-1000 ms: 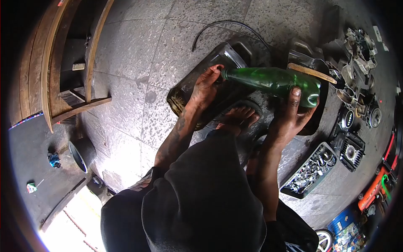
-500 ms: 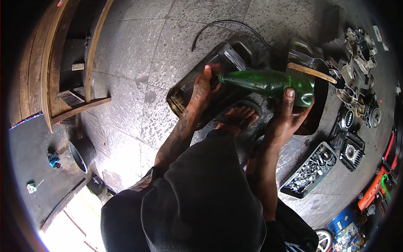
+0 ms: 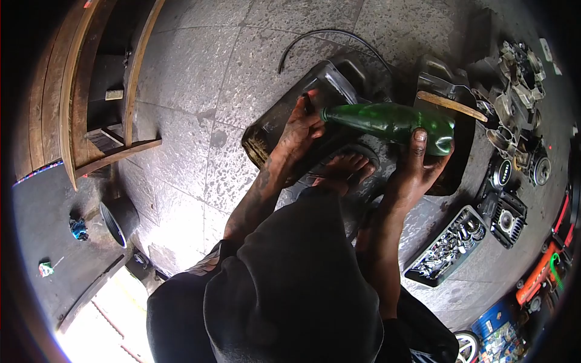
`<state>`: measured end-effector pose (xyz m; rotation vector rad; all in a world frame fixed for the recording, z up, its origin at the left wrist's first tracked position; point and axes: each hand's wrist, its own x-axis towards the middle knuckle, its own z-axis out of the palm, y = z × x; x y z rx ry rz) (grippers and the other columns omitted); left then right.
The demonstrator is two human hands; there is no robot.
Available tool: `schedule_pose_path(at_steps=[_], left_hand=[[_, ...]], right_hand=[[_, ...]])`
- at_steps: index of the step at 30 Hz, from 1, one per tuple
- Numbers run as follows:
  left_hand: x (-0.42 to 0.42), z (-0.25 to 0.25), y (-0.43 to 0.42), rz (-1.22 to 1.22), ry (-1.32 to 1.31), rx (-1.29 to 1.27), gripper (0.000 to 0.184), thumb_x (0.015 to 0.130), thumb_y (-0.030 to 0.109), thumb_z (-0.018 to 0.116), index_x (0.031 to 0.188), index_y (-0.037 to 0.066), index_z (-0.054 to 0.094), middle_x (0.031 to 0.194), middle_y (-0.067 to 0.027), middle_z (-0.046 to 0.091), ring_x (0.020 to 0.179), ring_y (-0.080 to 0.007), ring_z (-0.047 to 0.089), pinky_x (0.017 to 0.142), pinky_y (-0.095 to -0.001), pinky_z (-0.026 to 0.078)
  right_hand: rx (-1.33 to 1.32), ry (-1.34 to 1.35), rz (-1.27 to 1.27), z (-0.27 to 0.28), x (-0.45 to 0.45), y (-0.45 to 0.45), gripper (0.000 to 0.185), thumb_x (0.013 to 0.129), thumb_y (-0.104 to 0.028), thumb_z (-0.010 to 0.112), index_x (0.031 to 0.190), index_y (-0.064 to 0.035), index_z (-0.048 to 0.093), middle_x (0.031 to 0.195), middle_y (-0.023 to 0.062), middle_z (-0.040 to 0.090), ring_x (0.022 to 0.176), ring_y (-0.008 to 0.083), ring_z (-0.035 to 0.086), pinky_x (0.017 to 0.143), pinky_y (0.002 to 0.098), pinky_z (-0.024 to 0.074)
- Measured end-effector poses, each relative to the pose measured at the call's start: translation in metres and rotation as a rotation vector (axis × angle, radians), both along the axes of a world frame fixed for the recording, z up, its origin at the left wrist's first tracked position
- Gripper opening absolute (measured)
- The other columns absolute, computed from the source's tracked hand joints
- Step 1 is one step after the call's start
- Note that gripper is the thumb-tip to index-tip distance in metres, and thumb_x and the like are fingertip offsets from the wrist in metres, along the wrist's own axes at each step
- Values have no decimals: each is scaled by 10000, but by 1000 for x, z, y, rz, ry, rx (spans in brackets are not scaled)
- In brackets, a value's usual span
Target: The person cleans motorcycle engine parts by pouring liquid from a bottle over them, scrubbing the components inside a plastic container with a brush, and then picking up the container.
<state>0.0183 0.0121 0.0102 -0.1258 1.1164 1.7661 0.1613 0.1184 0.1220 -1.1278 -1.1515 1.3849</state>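
A green plastic bottle (image 3: 387,123) lies nearly level in the air, its neck pointing left and its dented base to the right. My right hand (image 3: 417,160) is wrapped round the base end, thumb on top. Just left of the bottle's mouth, my left hand (image 3: 299,128) has its fingers curled together, with something small and dark at the fingertips that I cannot make out. Below both hands rest two dark cut-open plastic containers, a left container (image 3: 257,142) and a right container (image 3: 451,181). A wooden stick (image 3: 451,106) lies across the right one.
A black hose (image 3: 339,31) curves over the floor beyond the containers. To the right are metal engine parts (image 3: 520,78), a finned cylinder part (image 3: 507,221) and a tray (image 3: 433,281) of small metal parts. Wooden shelving (image 3: 72,91) and a dark bucket (image 3: 119,221) stand left.
My left hand's fingers have curled in more beside the bottle's mouth. The bottle has shifted slightly right, still in my right hand.
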Motion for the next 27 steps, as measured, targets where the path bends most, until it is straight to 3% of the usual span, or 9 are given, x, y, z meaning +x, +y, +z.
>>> schedule_pose_path(at_steps=[3,6,8,12,15,18,21,23,27], left_hand=[[-1,-4,0,41,73,43,398,885,85,486,1272,96,398,805,-15,506,606,-83,428,463,-210,336],[-4,-3,-3,-31,31,92,421,892,179,522,1279,76,390,821,-22,507,574,-75,426,430,-196,322],[-3,7,-4,-105,94,32,238,927,280,484,1094,110,482,689,1,433,438,-67,362,353,-195,240],[-4,4,-2,-156,97,-139,265,926,360,468,1023,114,496,618,24,392,371,-58,289,308,-206,184],[-6,9,-2,-174,29,-144,303,922,413,451,981,117,488,579,48,349,400,-46,295,335,-204,212],[-5,6,1,-103,74,-219,272,925,371,459,1018,116,452,610,27,369,463,-66,350,381,-200,255],[-5,2,-1,-71,-29,-45,232,934,291,450,1126,162,437,709,-11,444,561,-95,416,428,-209,298],[-5,4,-2,-54,-149,104,274,921,158,444,1190,179,391,796,-34,481,619,-113,443,447,-207,315],[-1,7,1,-73,-37,61,278,910,127,447,1171,177,365,789,-31,446,555,-124,411,423,-209,309]], right_hand=[[4,20,-11,3,-3,-2,406,816,-152,655,1135,-1,454,1010,100,533,918,168,493,839,303,402],[-1,32,-16,2,-3,-3,405,817,-148,653,1138,-4,452,1008,100,534,918,166,491,839,302,401],[-2,26,-19,3,-3,-4,403,816,-141,655,1137,-8,450,1010,98,533,915,163,489,842,300,400],[-17,43,-21,8,-4,-3,410,814,-137,657,1143,-12,446,1019,97,530,919,162,490,843,300,401],[27,-20,7,5,1,0,473,815,-160,652,1212,-47,421,1054,103,519,922,190,531,786,330,486],[-10,-21,-10,3,3,1,475,814,-161,653,1213,-54,419,1052,101,521,902,192,544,748,330,504],[5,-37,-7,1,2,2,477,815,-169,653,1214,-58,416,1056,102,519,899,196,549,720,337,513],[3,-28,-2,1,1,2,478,814,-173,654,1213,-61,415,1057,102,518,896,196,549,708,338,515],[-1,-16,-21,1,1,1,467,816,-175,653,1204,-61,421,1055,101,519,894,194,550,707,335,514]])
